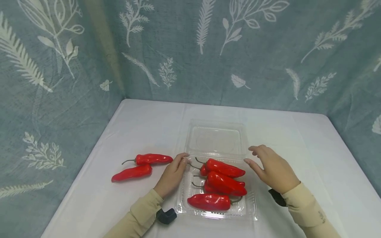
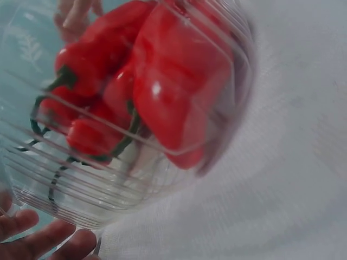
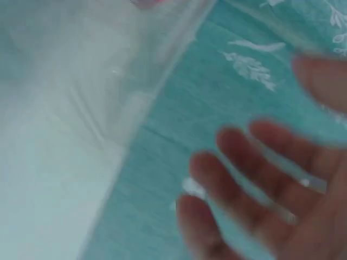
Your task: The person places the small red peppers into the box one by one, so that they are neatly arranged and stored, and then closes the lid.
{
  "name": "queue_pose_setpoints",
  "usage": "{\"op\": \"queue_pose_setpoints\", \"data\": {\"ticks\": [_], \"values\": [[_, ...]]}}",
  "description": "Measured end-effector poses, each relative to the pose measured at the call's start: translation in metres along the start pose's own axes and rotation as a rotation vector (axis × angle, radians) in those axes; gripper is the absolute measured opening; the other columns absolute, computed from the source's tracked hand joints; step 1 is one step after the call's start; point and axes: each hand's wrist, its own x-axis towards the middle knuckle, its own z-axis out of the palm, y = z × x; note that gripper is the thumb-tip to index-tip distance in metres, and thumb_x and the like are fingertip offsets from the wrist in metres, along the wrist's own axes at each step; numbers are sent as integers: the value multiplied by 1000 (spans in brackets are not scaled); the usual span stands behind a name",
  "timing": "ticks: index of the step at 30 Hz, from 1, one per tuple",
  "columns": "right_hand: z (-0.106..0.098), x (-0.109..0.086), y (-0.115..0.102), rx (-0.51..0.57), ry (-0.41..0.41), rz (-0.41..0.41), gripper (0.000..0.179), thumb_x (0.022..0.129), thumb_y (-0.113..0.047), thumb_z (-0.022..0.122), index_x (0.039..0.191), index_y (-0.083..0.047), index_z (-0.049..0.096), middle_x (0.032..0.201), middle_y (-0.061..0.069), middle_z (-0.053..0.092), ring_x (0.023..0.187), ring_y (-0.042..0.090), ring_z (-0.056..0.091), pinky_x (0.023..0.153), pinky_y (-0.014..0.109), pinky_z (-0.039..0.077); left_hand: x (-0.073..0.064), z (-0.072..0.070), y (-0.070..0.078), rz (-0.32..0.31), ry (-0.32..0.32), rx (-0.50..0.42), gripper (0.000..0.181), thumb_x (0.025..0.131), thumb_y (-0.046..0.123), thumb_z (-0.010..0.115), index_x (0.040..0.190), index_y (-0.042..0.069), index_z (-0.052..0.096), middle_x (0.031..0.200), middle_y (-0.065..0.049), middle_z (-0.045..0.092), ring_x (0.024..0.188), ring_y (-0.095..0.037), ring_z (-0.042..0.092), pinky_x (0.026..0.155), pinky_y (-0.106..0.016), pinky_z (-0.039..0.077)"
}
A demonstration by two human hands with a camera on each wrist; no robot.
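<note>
Red peppers (image 1: 227, 182) are seen piled in a clear plastic box (image 1: 185, 201), its lid (image 1: 215, 136) laid back flat on a white-covered table (image 1: 300, 152). The left hand (image 1: 172, 174) is placed at the box's left side, its fingers loosely extended near the hinge; whether the rim is touched cannot be told. The right hand (image 1: 272, 168) is raised just beside the opposite side, thumb and fingers held apart. Two loose peppers (image 1: 153, 159) are shown left of the left hand.

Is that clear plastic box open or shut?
The box is open: its lid lies folded back, leaving the red peppers inside uncovered.
</note>
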Motion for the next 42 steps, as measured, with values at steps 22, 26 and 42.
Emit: {"op": "queue_pose_setpoints", "data": {"ticks": [22, 26, 42], "values": [[58, -6, -5, 646, -214, 672, 57, 103, -47, 23, 113, -2, 56, 91, 12, 60, 79, 20, 56, 70, 30, 46, 0, 1, 1, 79, 106, 140, 35, 101, 24, 46, 131, 6, 52, 129, -11, 57, 122, -28, 54, 102, -45, 43], [59, -4, -7, 667, -202, 693, 59, 102, -51, 22, 112, -2, 55, 89, 12, 61, 71, 19, 57, 66, 30, 48, -4, -10, 8, 96, 197, 180, 34, 99, 24, 51, 129, 10, 54, 121, -7, 58, 100, -22, 60, 84, -39, 52], [61, -2, -6, 611, -188, 672, 61, 101, -54, 21, 111, -4, 56, 90, 11, 63, 72, 18, 58, 68, 30, 47, -51, -128, -45, 189, 305, 710, 41, 74, 21, 83, 107, 7, 65, 113, -15, 59, 102, -35, 56, 81, -55, 45]]}}
